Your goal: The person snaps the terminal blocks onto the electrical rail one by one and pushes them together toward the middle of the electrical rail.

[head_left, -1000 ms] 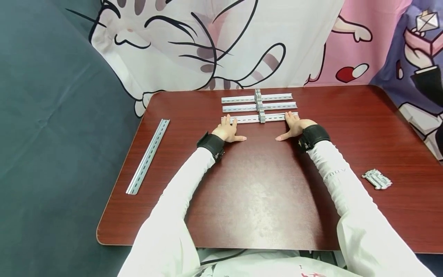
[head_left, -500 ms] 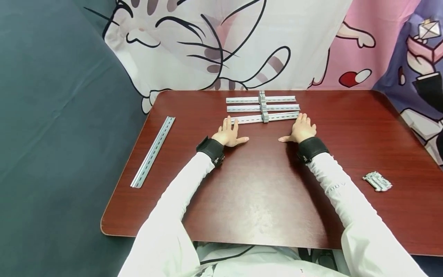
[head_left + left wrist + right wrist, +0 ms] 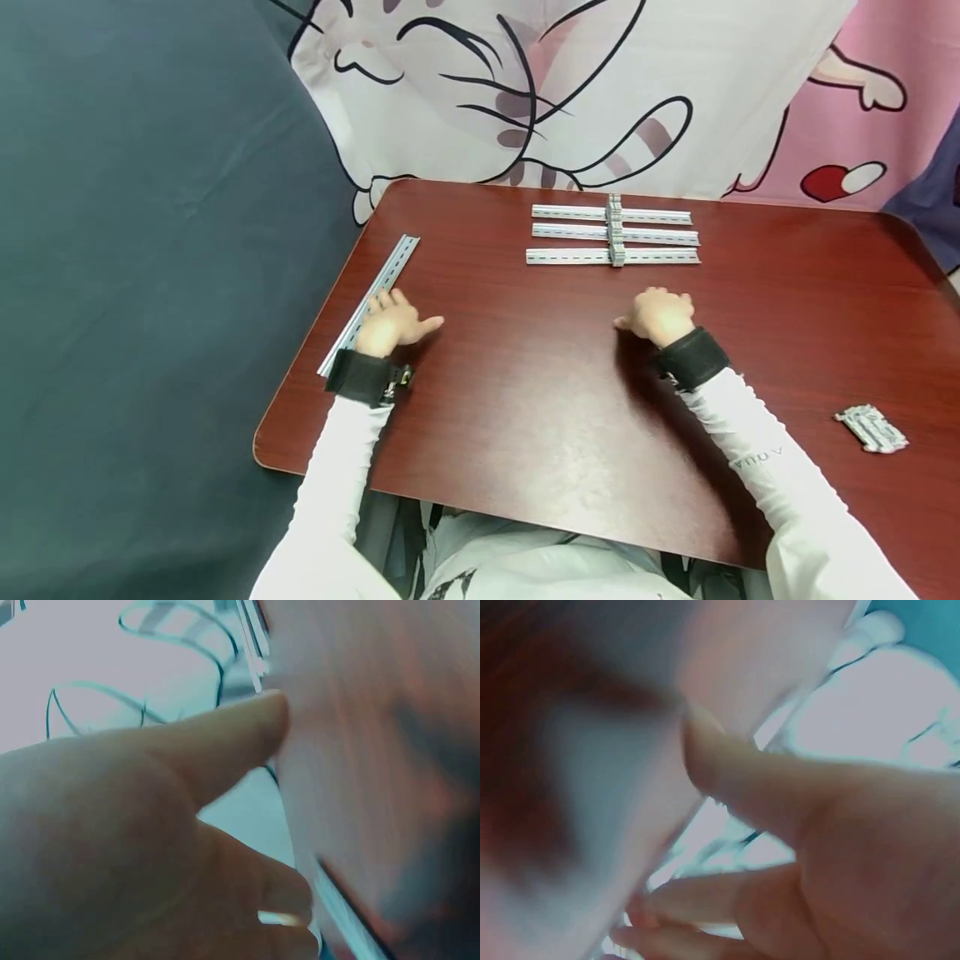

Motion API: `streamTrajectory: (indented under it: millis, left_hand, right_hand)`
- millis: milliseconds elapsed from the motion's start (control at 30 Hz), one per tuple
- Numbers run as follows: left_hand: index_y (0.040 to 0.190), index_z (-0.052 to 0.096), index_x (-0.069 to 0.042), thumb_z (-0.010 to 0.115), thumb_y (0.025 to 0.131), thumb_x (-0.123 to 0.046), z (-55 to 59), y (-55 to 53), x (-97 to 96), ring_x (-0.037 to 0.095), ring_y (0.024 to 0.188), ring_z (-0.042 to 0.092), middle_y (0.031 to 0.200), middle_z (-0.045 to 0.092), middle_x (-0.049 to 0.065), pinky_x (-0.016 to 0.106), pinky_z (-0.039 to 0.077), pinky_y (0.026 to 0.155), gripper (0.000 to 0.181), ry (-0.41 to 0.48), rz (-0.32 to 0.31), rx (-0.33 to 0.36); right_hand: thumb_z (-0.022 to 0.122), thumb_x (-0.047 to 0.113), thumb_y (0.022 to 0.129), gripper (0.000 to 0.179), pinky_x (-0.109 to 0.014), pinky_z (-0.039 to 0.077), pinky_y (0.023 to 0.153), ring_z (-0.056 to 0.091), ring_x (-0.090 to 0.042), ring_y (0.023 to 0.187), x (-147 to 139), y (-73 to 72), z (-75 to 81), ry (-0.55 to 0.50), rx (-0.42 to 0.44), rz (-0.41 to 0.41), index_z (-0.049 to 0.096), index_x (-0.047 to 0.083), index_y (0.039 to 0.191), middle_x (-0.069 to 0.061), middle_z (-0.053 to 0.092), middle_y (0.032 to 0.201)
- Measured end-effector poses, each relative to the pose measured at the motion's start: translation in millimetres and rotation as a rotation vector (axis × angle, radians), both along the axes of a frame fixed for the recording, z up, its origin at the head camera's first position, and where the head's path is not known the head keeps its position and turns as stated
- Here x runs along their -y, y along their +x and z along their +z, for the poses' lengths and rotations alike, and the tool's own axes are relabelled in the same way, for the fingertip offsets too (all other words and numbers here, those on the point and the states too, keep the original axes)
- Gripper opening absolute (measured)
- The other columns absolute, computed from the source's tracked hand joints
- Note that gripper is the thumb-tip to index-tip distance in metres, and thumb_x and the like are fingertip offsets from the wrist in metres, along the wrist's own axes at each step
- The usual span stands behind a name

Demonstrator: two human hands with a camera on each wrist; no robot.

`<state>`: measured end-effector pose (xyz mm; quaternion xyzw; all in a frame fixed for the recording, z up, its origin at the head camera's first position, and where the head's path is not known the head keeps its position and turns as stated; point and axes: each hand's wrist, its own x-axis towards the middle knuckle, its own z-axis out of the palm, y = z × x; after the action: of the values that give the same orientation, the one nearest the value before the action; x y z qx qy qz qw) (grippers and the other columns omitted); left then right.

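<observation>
My left hand [image 3: 387, 323] is over the right side of a lone slotted DIN rail [image 3: 393, 261] at the table's left, thumb spread out to the right. The left wrist view shows that rail's edge [image 3: 346, 919] just past the fingers, with nothing gripped. Three parallel DIN rails lie at the back: a far one [image 3: 570, 212], a middle one [image 3: 568, 230] and a near one [image 3: 567, 256]. Small grey terminal blocks [image 3: 616, 233] sit across all three in a row. My right hand [image 3: 658, 314] hovers in front of them, fingers loosely bent and holding nothing.
A small pile of grey terminal blocks [image 3: 872, 428] lies on the right of the brown table [image 3: 525, 400]. A cartoon-printed curtain [image 3: 450, 100] hangs right behind the back edge, and a dark green cloth [image 3: 150, 292] borders the left side.
My left hand has left the near rail and moved left to the lone rail. My right hand has drawn back from the near rail, which now lies straighter. The head view has shifted left.
</observation>
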<state>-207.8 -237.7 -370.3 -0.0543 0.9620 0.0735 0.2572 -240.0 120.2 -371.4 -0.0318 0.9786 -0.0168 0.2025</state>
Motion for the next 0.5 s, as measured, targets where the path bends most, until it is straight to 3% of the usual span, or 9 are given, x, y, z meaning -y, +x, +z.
streamTrajectory:
  millis: [133,200,333,433,500]
  left_hand:
    - [0.146,-0.001,0.020,0.034,0.098,-0.058,-5.5,16.9,23.8,0.059,0.141,-0.005,0.153,-0.006,0.041,0.064,0.012,0.116,0.097,0.025,0.134,0.024]
    - [0.146,-0.003,0.019,0.033,0.098,-0.058,-9.5,21.9,31.8,0.059,0.141,-0.007,0.152,-0.009,0.041,0.065,0.014,0.115,0.098,0.059,0.195,0.035]
    - [0.145,0.017,0.019,0.026,0.099,-0.060,-17.2,28.7,38.5,0.064,0.138,0.000,0.152,-0.004,0.042,0.066,0.014,0.114,0.092,0.036,0.152,0.078]
    - [0.143,0.030,0.016,0.022,0.099,-0.060,-21.5,33.6,38.7,0.067,0.136,0.004,0.151,0.000,0.044,0.068,0.012,0.113,0.088,0.011,0.091,0.096]
    - [0.142,0.030,0.017,0.023,0.099,-0.061,-23.8,37.7,37.4,0.068,0.135,0.005,0.150,0.000,0.046,0.069,0.013,0.112,0.089,0.005,0.072,0.094]
  right_hand:
    - [0.061,0.045,0.092,0.051,-0.056,0.046,0.094,0.060,-0.038,0.112,53.6,-2.9,14.3,-0.057,0.062,0.280,0.063,-0.001,0.114,-0.022,0.061,0.125]
    - [0.059,0.044,0.093,0.055,-0.052,0.043,0.102,0.055,-0.035,0.122,85.0,-9.8,15.8,-0.071,0.099,0.405,0.056,0.000,0.126,-0.020,0.054,0.135]
    - [0.054,0.041,0.097,0.070,-0.044,0.028,0.117,0.034,-0.035,0.142,141.1,-21.5,4.6,-0.142,0.111,0.593,0.032,0.000,0.149,-0.021,0.028,0.156]
    - [0.053,0.038,0.098,0.073,-0.039,0.021,0.120,0.023,-0.032,0.148,172.0,-23.3,-9.9,-0.249,0.101,0.661,0.022,0.000,0.153,-0.020,0.018,0.160]
    - [0.052,0.038,0.099,0.075,-0.040,0.018,0.121,0.017,-0.030,0.149,187.3,-21.3,-19.4,-0.314,0.093,0.683,0.018,0.001,0.154,-0.020,0.014,0.161]
